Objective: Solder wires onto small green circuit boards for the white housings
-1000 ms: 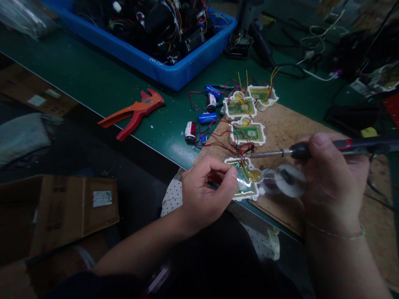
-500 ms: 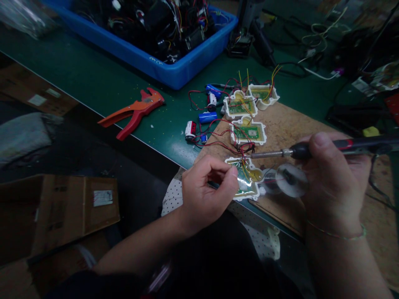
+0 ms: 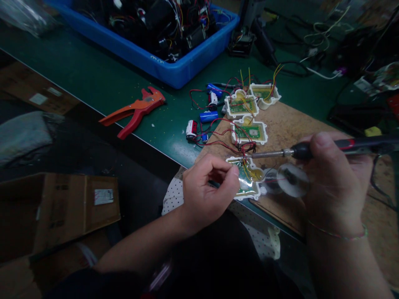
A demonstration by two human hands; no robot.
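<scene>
My right hand grips a soldering iron, its metal shaft pointing left. The iron's tip is beside the red and yellow wires at the upper edge of the nearest white case, which holds a green circuit board under a glossy layer. Over the left side of that case, my left hand is closed in a pinch; anything between the fingertips is too small to make out. A clear round spool-like disc is just left of my right hand; whether the hand touches it is unclear.
Several similar white cases with wires and blue battery cells lie behind. A brown board covers part of the green table. Orange-red wire strippers lie left. A blue bin of parts stands behind; a cardboard box is below left.
The whole view has shifted very slightly. Both hands, the soldering iron and the nearest case keep practically the same places relative to each other.
</scene>
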